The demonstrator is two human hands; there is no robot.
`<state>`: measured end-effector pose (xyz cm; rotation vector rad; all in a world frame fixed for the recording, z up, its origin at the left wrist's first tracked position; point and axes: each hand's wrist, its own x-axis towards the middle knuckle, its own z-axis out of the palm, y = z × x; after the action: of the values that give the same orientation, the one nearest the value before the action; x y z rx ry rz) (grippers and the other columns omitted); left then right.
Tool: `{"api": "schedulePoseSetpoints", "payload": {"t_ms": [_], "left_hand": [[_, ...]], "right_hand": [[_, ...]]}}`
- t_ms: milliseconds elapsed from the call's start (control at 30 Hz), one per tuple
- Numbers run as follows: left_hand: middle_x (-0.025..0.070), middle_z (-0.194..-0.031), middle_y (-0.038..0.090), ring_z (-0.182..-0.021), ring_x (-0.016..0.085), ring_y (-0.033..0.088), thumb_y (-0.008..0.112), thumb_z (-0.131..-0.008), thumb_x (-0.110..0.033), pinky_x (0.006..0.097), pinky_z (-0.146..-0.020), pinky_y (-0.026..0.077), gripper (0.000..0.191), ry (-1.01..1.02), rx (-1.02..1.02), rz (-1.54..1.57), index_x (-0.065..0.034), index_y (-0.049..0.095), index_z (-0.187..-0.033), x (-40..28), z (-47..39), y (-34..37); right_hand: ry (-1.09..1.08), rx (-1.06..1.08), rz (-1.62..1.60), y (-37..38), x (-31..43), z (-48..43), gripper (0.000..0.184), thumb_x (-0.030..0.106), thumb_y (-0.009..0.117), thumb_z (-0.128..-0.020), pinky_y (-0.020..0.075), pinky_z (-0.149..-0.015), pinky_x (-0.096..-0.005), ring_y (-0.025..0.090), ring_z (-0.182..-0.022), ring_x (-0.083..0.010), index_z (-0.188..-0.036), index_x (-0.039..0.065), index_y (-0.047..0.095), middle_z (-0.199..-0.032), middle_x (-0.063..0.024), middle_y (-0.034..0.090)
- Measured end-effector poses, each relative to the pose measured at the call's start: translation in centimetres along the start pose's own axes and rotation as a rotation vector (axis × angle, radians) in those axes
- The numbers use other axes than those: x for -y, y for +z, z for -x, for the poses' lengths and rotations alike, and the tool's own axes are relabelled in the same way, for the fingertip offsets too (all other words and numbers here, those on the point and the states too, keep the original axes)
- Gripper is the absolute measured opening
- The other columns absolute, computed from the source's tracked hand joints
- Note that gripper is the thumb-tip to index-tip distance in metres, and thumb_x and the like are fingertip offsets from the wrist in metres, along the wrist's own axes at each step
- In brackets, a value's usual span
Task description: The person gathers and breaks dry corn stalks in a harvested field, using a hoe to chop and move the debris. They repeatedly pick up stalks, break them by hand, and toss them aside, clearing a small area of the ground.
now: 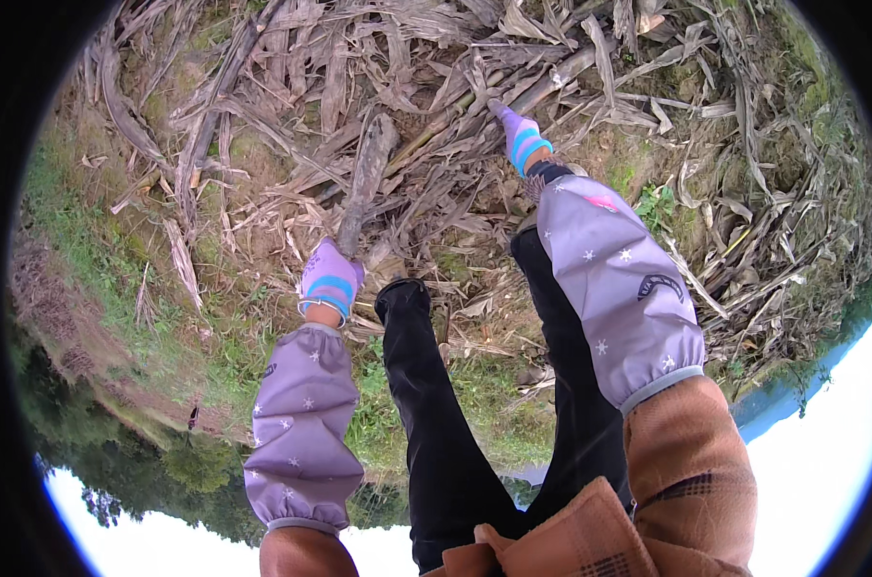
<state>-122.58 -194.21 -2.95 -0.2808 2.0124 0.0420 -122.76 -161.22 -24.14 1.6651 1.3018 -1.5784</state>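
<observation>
Dry plant stalks and withered leaves (335, 79) cover the ground before me. My left hand (331, 270), in a lilac knitted glove with a blue-striped cuff, is closed round the lower end of a thick grey-brown stalk or stick (370, 162), which points away from me. Farther out and to the right, my right hand (520, 133), in a matching glove, reaches into the dry stalks, its fingers at a bundle of dry leaves (476, 90). Its fingertips are small and partly hidden, so its hold is unclear. Purple sleeve covers are on both forearms.
My black-trousered legs (443, 425) stand apart between my arms. A long dark stalk (223, 86) lies at the upper left. More dry stalks (760, 245) are heaped at the right. Green grass and weeds (104, 245) grow at the left, with trees (198, 461) beyond.
</observation>
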Motion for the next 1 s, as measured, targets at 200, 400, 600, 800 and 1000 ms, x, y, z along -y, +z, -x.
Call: {"api": "schedulePoseSetpoints", "payload": {"t_ms": [200,400,600,800,1000], "left_hand": [[0.0195,-0.07,0.059,-0.063,0.031,0.062,0.064,-0.078,-0.02,0.0405,-0.057,0.049,0.034,-0.031,0.027,0.167,-0.0014,0.049,-0.102,-1.5,6.8,0.0],[0.0053,-0.053,0.04,-0.04,0.018,0.04,0.064,-0.078,-0.01,0.0328,-0.037,0.034,0.023,-0.61,0.161,1.136,-0.0066,0.045,-0.092,-1.7,13.8,-7.9],[0.0111,-0.058,0.049,-0.052,0.028,0.054,0.061,-0.079,-0.01,0.037,-0.047,0.039,0.022,0.23,-0.142,-0.049,-0.0067,0.046,-0.095,-2.3,24.2,-11.5],[0.0192,-0.068,0.059,-0.063,0.04,0.06,0.063,-0.079,-0.014,0.0448,-0.058,0.047,0.032,0.016,-0.245,-0.251,-0.0046,0.047,-0.105,-3.9,35.9,-14.3],[0.0275,-0.084,0.062,-0.079,0.049,0.059,0.062,-0.08,-0.034,0.0549,-0.065,0.048,0.042,-0.002,-0.354,-0.294,-0.0122,0.052,-0.115,-2.8,48.7,-16.8]], "right_hand": [[0.203,0.436,-0.714,-1.5,-1.0,1.0,0.014,0.012,0.061,-0.087,0.0567,-0.069,-0.0382,0.064,-0.073,-0.0224,-0.099,0.005,0.062,-0.087,-0.0075,0.065],[0.195,0.636,-0.579,-3.3,0.6,5.7,0.015,0.009,0.06,-0.083,0.0534,-0.075,-0.0358,0.062,-0.081,-0.0173,-0.097,0.005,0.063,-0.091,-0.0036,0.064],[0.232,0.684,-0.873,-4.9,1.8,12.1,0.012,0.008,0.059,-0.08,0.0538,-0.077,-0.0427,0.064,-0.077,-0.0229,-0.09,0.005,0.064,-0.087,-0.0073,0.065],[0.226,0.756,-1.044,-4.3,3.2,21.3,0.006,0.011,0.058,-0.079,0.0532,-0.063,-0.0381,0.061,-0.064,-0.0188,-0.08,0.007,0.061,-0.071,-0.0027,0.061],[0.054,0.817,-1.285,-3.9,4.7,36.2,0.006,0.015,0.061,-0.078,0.0483,-0.051,-0.0289,0.055,-0.051,-0.0142,-0.074,0.011,0.059,-0.062,0.0004,0.056]]}}
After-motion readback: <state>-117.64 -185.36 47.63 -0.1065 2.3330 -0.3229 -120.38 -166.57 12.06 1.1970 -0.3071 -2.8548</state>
